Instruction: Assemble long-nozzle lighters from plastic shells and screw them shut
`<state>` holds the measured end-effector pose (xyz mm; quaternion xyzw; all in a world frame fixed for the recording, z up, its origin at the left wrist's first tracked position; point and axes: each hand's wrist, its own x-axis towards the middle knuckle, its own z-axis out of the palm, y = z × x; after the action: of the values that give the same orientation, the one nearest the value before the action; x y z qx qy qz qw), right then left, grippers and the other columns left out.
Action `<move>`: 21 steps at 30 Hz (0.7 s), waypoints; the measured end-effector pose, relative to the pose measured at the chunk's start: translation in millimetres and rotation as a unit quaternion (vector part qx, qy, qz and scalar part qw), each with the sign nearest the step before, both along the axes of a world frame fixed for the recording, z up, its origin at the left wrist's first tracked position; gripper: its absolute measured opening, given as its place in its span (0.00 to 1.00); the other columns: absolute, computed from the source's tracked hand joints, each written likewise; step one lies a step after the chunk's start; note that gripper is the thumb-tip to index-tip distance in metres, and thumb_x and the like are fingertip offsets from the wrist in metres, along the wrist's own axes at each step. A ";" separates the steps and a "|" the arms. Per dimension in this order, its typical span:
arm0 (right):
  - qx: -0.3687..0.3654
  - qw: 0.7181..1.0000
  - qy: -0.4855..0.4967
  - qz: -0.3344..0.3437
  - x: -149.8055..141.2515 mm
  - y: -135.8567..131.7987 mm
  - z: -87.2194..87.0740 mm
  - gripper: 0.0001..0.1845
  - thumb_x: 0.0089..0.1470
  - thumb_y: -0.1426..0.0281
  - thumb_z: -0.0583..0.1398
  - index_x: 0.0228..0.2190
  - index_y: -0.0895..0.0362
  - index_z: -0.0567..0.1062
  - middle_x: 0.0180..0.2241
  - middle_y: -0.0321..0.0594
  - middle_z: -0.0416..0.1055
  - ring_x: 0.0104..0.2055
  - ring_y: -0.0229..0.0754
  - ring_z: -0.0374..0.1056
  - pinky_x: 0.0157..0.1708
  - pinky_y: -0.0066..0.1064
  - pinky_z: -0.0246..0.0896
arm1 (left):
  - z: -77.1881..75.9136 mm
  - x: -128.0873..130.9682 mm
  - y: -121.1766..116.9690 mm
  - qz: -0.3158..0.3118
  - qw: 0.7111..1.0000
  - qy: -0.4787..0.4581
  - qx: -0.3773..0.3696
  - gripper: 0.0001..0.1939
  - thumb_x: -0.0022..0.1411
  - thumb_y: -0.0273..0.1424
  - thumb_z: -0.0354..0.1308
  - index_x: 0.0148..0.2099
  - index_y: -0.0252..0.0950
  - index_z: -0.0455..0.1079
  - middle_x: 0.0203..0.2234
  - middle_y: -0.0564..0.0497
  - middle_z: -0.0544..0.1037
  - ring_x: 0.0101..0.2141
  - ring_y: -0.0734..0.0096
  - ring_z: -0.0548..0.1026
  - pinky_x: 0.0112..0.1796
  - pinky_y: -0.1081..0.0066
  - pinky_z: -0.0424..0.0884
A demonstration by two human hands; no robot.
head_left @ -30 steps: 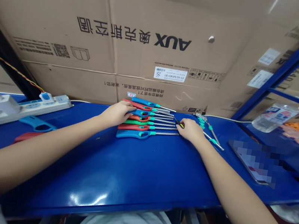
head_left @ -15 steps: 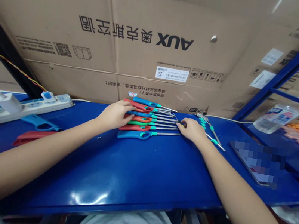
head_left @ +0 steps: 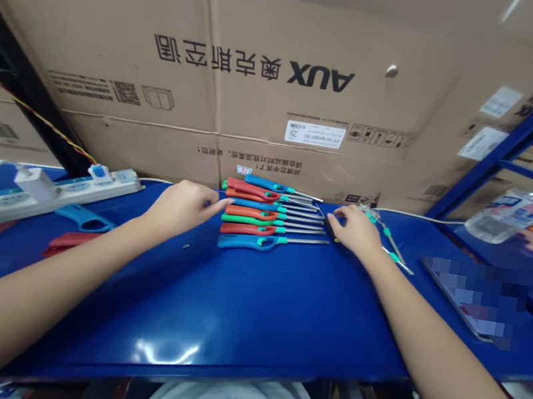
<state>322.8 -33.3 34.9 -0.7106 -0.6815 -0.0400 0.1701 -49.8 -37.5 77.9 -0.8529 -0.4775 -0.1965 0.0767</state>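
Several long-reach lighters lie side by side on the blue tabletop (head_left: 250, 305), handles to the left and metal tubes to the right. The nearest is a blue lighter (head_left: 245, 242), with a red lighter (head_left: 246, 229) just behind it. At the back, another blue lighter (head_left: 269, 184) lies slanted. My left hand (head_left: 184, 208) is at the handle ends, thumb stretched toward a blue lighter in the middle, with nothing visible in its grasp. By the tube tips, my right hand (head_left: 355, 229) is closed around a small dark tool with yellow (head_left: 335, 236), mostly hidden.
Loose metal tubes with green ends (head_left: 396, 255) lie right of my right hand, near a phone (head_left: 463, 298). A power strip (head_left: 70, 192), a blue handle shell (head_left: 84, 218) and red pieces (head_left: 67, 243) are at left. A big carton (head_left: 245, 108) stands behind; a plastic bottle (head_left: 509, 218) lies at right.
My left hand has pulled back leftward off the lighter handles, uncovering their ends. My right hand stays by the tube tips, turned slightly. The view has shifted a little.
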 end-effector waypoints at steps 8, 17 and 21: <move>0.102 0.994 0.026 0.040 -0.2 -3.6 3.8 0.11 0.61 0.65 0.57 0.34 0.55 0.77 0.40 0.47 0.76 0.39 0.47 0.71 0.38 0.35 0.62 | 21.1 -74.4 -8.8 0.106 0.986 -0.007 -0.125 0.10 0.62 0.37 0.62 0.36 0.36 0.71 0.29 0.51 0.79 0.31 0.68 0.75 0.34 0.71 0.65; 0.130 0.988 0.041 0.076 -0.9 -1.4 -4.3 0.06 0.56 0.67 0.60 0.32 0.54 0.77 0.38 0.49 0.77 0.36 0.47 0.71 0.35 0.34 0.61 | 30.4 -120.9 -13.3 0.128 0.943 0.083 -0.297 0.12 0.55 0.37 0.70 0.37 0.33 0.78 0.27 0.54 0.80 0.29 0.71 0.73 0.31 0.75 0.64; 0.143 0.985 0.039 0.089 3.4 4.6 -9.7 0.09 0.55 0.65 0.58 0.31 0.55 0.77 0.36 0.46 0.77 0.34 0.46 0.71 0.35 0.34 0.62 | 28.3 -121.7 -17.8 0.122 0.912 0.111 -0.376 0.23 0.45 0.31 0.74 0.46 0.36 0.79 0.37 0.54 0.82 0.34 0.70 0.75 0.34 0.77 0.66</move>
<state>326.3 -28.6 25.2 -0.6165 -0.7222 -0.0941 0.2991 -171.5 -55.3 106.3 -0.7704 -0.6045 0.1038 -0.1739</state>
